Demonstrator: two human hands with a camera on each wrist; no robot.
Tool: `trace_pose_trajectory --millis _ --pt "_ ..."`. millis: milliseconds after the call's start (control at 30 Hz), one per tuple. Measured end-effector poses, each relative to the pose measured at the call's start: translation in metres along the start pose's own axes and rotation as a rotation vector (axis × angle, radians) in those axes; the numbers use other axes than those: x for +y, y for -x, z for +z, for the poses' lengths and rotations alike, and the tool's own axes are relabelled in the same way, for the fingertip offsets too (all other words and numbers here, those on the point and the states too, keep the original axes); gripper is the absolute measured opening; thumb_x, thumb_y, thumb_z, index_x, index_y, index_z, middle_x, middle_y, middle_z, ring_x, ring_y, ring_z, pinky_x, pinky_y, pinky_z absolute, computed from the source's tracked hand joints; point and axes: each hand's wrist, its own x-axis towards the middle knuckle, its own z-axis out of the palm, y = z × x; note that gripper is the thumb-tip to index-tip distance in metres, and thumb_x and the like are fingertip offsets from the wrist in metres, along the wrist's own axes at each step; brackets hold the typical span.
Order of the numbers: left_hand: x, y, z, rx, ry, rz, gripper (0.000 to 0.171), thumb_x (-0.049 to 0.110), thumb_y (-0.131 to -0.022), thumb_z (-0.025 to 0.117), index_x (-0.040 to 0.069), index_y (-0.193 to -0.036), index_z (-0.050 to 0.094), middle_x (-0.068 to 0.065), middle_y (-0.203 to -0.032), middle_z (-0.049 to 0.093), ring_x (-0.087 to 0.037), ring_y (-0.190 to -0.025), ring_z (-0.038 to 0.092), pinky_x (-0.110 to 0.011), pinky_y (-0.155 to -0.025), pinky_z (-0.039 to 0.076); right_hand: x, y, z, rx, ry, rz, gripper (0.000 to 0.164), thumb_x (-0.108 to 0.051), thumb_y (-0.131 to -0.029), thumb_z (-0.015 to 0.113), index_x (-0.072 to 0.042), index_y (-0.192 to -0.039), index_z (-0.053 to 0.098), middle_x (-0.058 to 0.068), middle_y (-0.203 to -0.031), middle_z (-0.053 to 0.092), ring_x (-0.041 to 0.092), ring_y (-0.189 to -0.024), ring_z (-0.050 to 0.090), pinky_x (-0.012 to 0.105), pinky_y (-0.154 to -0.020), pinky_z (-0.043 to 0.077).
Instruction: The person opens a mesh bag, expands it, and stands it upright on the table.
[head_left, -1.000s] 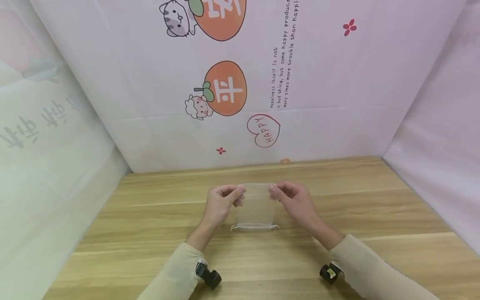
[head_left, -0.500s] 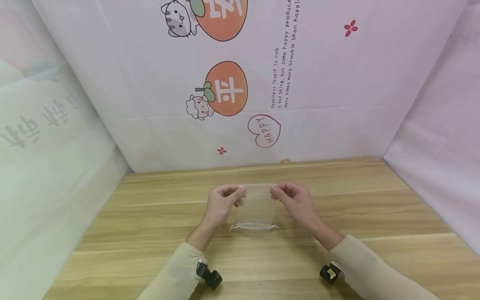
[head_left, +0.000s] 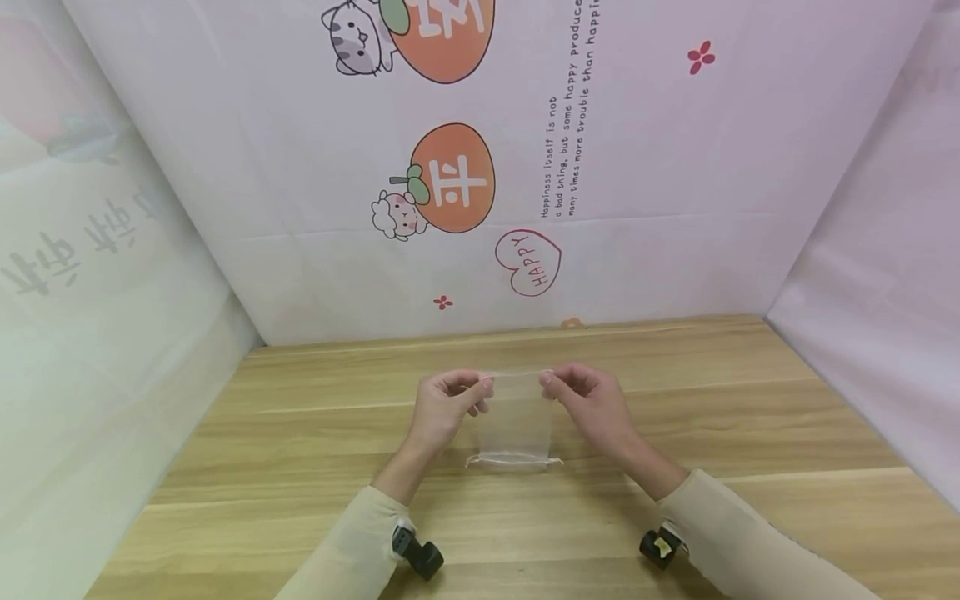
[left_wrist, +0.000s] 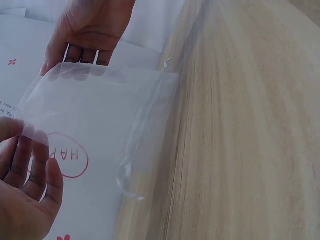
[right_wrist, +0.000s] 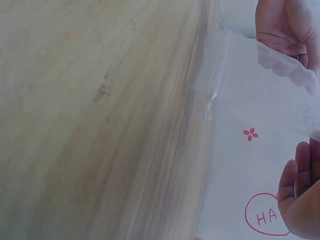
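Observation:
A sheer white drawstring pouch (head_left: 514, 421) hangs between my two hands over the wooden table, its drawstring end lowest with a small cord loop at each side. My left hand (head_left: 446, 408) pinches its upper left corner between thumb and fingers. At the upper right corner, my right hand (head_left: 592, 404) pinches it the same way. The left wrist view shows the see-through mesh of the pouch (left_wrist: 100, 100) spread between both hands, the printed wall visible through it. In the right wrist view, fingers of the far hand (right_wrist: 287, 30) show through the fabric.
The wooden table (head_left: 315, 467) spreads around the hands. A white printed sheet (head_left: 637, 167) stands as a wall behind it, with white sheets at left and right. Black wrist cameras sit on both sleeves, one being the left camera (head_left: 418, 552).
The pouch's lower drawstring end has swung slightly right and down, and its top edge now sags a little. Both hands stay nearly in place, still pinching the corners.

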Motion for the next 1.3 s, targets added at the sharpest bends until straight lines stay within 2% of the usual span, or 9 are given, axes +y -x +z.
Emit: trace_pose_trajectory --millis 233,400,600,800,933,1033,1167,1300 --pt "0.005 0.003 -0.001 -0.063 -0.066 -0.028 0.021 0.020 -0.088 0.080 0.003 -0.100 0.077 -0.005 -0.086 0.073 -0.019 -0.068 0.066 -0.031 -0.066 0.054 -0.002 0.000 -0.001 -0.012 -0.004 -0.032 0.017 -0.018 -0.097 0.070 -0.002 -0.094 0.073 0.018 -0.093 0.072 0.022 -0.085 0.068 0.025 -0.073 0.054" --pt "0.010 0.002 0.001 -0.054 -0.128 -0.040 0.025 0.029 -0.089 0.078 0.006 -0.097 0.079 -0.005 -0.085 0.073 -0.021 -0.070 0.064 -0.033 -0.069 0.053 -0.004 0.000 -0.001 -0.011 0.001 -0.040 0.016 -0.017 -0.096 0.071 -0.001 -0.095 0.073 0.017 -0.091 0.071 0.025 -0.083 0.068 0.023 -0.070 0.053" --pt "0.012 0.002 0.005 -0.035 -0.194 -0.072 0.022 0.028 -0.089 0.079 0.007 -0.096 0.080 -0.004 -0.082 0.072 -0.022 -0.072 0.064 -0.041 -0.074 0.054 -0.004 0.000 -0.002 -0.012 0.020 -0.040 0.015 -0.016 -0.095 0.071 -0.002 -0.093 0.073 0.009 -0.088 0.072 0.028 -0.082 0.066 0.023 -0.070 0.053" --pt "0.013 0.001 0.008 -0.035 -0.211 -0.056 0.027 0.028 -0.087 0.080 0.002 -0.093 0.079 -0.004 -0.077 0.071 -0.020 -0.069 0.064 -0.030 -0.067 0.050 -0.004 0.000 -0.002 -0.013 0.036 -0.031 0.014 -0.016 -0.094 0.073 -0.002 -0.093 0.073 0.008 -0.089 0.071 0.019 -0.081 0.065 0.024 -0.073 0.054" --pt "0.012 0.000 0.007 -0.036 -0.212 -0.036 0.025 0.028 -0.087 0.081 0.003 -0.086 0.078 -0.004 -0.074 0.070 -0.018 -0.067 0.063 -0.024 -0.060 0.046 -0.003 0.000 -0.001 -0.014 0.040 -0.020 0.012 -0.015 -0.093 0.074 -0.002 -0.093 0.073 0.008 -0.088 0.071 0.017 -0.081 0.065 0.024 -0.073 0.054" --pt "0.012 0.000 0.007 -0.036 -0.209 -0.027 0.021 0.027 -0.087 0.081 0.006 -0.083 0.078 -0.003 -0.073 0.069 -0.018 -0.066 0.063 -0.023 -0.058 0.045 -0.003 0.000 -0.001 -0.015 0.039 -0.013 0.012 -0.014 -0.093 0.074 -0.002 -0.093 0.073 0.008 -0.089 0.071 0.018 -0.082 0.065 0.024 -0.074 0.054" --pt "0.012 0.000 0.007 -0.036 -0.202 -0.023 0.022 0.026 -0.087 0.081 0.004 -0.084 0.078 -0.002 -0.073 0.069 -0.017 -0.066 0.063 -0.025 -0.059 0.046 -0.002 0.000 0.000 -0.021 0.040 -0.011 0.013 -0.015 -0.093 0.074 -0.002 -0.094 0.073 0.008 -0.091 0.072 0.018 -0.083 0.066 0.025 -0.074 0.054" --pt "0.012 0.001 0.006 -0.037 -0.195 -0.022 0.024 0.025 -0.087 0.081 0.001 -0.086 0.077 -0.002 -0.073 0.068 -0.016 -0.066 0.062 -0.023 -0.058 0.045 -0.002 0.000 -0.001 -0.038 0.061 0.010 0.017 -0.022 -0.093 0.075 -0.005 -0.097 0.074 0.005 -0.093 0.073 0.018 -0.084 0.066 0.026 -0.074 0.054"
